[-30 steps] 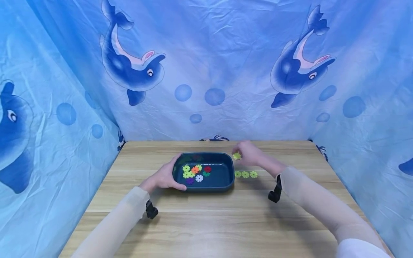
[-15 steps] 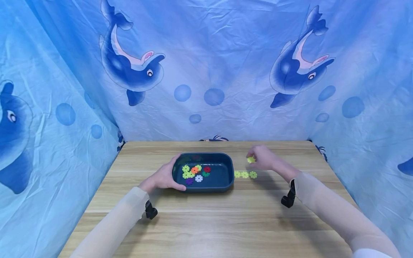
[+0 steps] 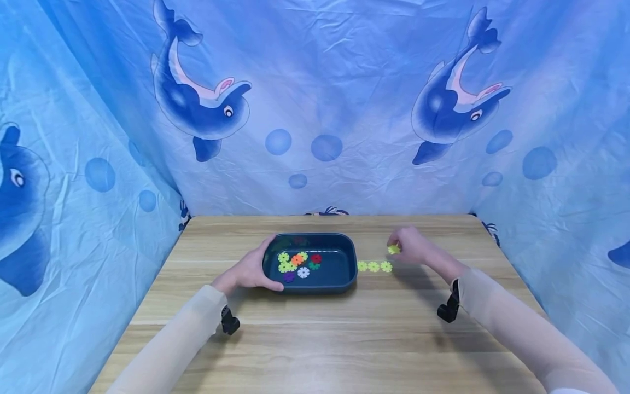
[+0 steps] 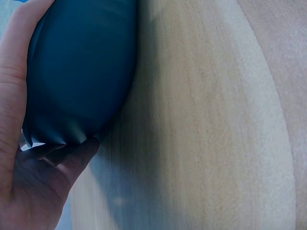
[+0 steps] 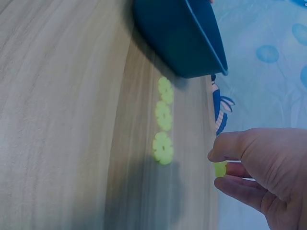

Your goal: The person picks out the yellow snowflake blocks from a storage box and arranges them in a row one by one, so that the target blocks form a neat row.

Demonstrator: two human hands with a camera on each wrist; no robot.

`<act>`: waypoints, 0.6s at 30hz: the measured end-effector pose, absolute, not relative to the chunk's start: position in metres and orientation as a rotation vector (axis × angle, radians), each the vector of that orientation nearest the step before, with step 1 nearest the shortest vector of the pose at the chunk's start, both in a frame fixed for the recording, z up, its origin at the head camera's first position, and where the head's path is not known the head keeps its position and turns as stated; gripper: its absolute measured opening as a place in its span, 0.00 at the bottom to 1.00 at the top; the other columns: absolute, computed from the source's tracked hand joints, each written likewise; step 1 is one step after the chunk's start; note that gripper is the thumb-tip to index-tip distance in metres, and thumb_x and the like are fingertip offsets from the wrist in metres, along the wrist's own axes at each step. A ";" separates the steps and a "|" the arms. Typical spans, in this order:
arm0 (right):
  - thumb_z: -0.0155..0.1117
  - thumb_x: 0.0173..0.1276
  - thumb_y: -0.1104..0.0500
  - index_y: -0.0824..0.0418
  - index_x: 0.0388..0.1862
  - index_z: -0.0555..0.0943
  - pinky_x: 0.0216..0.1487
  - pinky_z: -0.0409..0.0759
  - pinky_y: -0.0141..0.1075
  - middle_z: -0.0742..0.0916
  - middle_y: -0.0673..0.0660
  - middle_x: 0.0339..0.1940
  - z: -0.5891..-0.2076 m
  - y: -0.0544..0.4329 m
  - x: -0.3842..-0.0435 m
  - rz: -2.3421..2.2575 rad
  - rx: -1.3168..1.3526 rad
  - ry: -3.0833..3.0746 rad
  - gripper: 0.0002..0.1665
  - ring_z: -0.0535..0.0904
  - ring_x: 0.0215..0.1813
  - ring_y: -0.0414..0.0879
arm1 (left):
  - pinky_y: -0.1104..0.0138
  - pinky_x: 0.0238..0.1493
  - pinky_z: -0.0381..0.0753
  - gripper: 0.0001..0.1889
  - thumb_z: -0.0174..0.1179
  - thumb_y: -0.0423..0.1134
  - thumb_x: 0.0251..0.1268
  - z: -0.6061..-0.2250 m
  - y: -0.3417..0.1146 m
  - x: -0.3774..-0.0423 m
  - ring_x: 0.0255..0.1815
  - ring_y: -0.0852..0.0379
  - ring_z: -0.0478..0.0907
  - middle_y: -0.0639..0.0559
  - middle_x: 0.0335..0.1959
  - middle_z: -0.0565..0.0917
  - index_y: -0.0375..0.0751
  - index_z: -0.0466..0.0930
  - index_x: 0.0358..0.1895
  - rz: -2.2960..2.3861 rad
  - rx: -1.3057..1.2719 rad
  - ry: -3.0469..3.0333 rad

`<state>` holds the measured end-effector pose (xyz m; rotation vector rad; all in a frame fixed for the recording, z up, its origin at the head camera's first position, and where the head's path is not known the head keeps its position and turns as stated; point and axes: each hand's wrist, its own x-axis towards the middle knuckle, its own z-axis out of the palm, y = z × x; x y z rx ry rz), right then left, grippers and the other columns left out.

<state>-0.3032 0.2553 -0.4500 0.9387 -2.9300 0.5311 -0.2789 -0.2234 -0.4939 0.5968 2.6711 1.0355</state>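
The left hand (image 3: 253, 268) grips a tray (image 3: 320, 289) by its left end; the right hand (image 3: 412, 244) pinches a yellow disc (image 3: 393, 249) near three matching discs (image 3: 374, 266) on the surface (image 3: 315, 339).

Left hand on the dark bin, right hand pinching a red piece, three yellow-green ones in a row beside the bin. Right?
One slip: the piece in the right hand is yellow-green, not red, as the head view shows. The rest stands.
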 end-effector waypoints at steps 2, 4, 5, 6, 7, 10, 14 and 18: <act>0.77 0.58 0.70 0.72 0.47 0.89 0.46 0.90 0.46 0.93 0.66 0.43 -0.452 0.257 -0.302 0.535 0.919 -2.959 0.17 0.89 0.40 0.54 | 0.36 0.77 0.68 0.77 0.87 0.55 0.43 -0.493 -0.223 -0.278 0.77 0.33 0.69 0.30 0.81 0.66 0.41 0.37 0.88 1.045 0.591 2.666; 0.76 0.58 0.69 0.72 0.47 0.89 0.46 0.90 0.47 0.93 0.65 0.43 -0.455 0.259 -0.302 0.534 0.910 -2.972 0.17 0.89 0.40 0.53 | 0.36 0.77 0.68 0.77 0.87 0.55 0.43 -0.492 -0.223 -0.278 0.77 0.33 0.69 0.30 0.80 0.67 0.41 0.37 0.88 1.047 0.588 2.665; 0.76 0.58 0.69 0.72 0.47 0.89 0.46 0.90 0.47 0.93 0.65 0.42 -0.456 0.260 -0.302 0.526 0.918 -2.969 0.16 0.89 0.39 0.53 | 0.36 0.77 0.68 0.77 0.87 0.55 0.43 -0.492 -0.222 -0.277 0.77 0.33 0.69 0.30 0.80 0.67 0.41 0.37 0.88 1.044 0.586 2.665; 0.77 0.58 0.69 0.71 0.46 0.90 0.46 0.90 0.47 0.93 0.65 0.42 -0.458 0.261 -0.302 0.523 0.916 -2.967 0.16 0.89 0.39 0.53 | 0.36 0.77 0.68 0.77 0.87 0.56 0.43 -0.492 -0.222 -0.277 0.77 0.33 0.69 0.31 0.80 0.67 0.42 0.37 0.88 1.040 0.584 2.666; 0.77 0.58 0.68 0.71 0.46 0.90 0.45 0.90 0.47 0.93 0.65 0.42 -0.459 0.262 -0.302 0.520 0.918 -2.965 0.15 0.89 0.39 0.53 | 0.36 0.78 0.68 0.77 0.87 0.56 0.43 -0.491 -0.222 -0.277 0.78 0.33 0.69 0.31 0.80 0.67 0.43 0.37 0.88 1.042 0.577 2.663; 0.78 0.59 0.66 0.71 0.45 0.90 0.44 0.90 0.47 0.93 0.64 0.41 -0.463 0.265 -0.302 0.512 0.920 -2.958 0.15 0.89 0.38 0.53 | 0.36 0.78 0.67 0.76 0.87 0.56 0.43 -0.491 -0.221 -0.276 0.78 0.33 0.68 0.31 0.81 0.66 0.44 0.37 0.89 1.040 0.552 2.662; 0.78 0.58 0.65 0.71 0.45 0.90 0.44 0.90 0.47 0.93 0.64 0.40 -0.467 0.267 -0.300 0.510 0.901 -2.960 0.16 0.89 0.37 0.51 | 0.35 0.79 0.66 0.77 0.87 0.56 0.42 -0.491 -0.221 -0.275 0.79 0.32 0.67 0.31 0.82 0.64 0.44 0.37 0.89 1.046 0.537 2.659; 0.78 0.56 0.65 0.70 0.43 0.90 0.44 0.90 0.46 0.93 0.62 0.37 -0.471 0.270 -0.299 0.494 0.875 -2.979 0.16 0.87 0.36 0.49 | 0.35 0.79 0.66 0.77 0.87 0.57 0.43 -0.491 -0.221 -0.275 0.79 0.32 0.67 0.31 0.82 0.65 0.43 0.37 0.88 1.042 0.541 2.662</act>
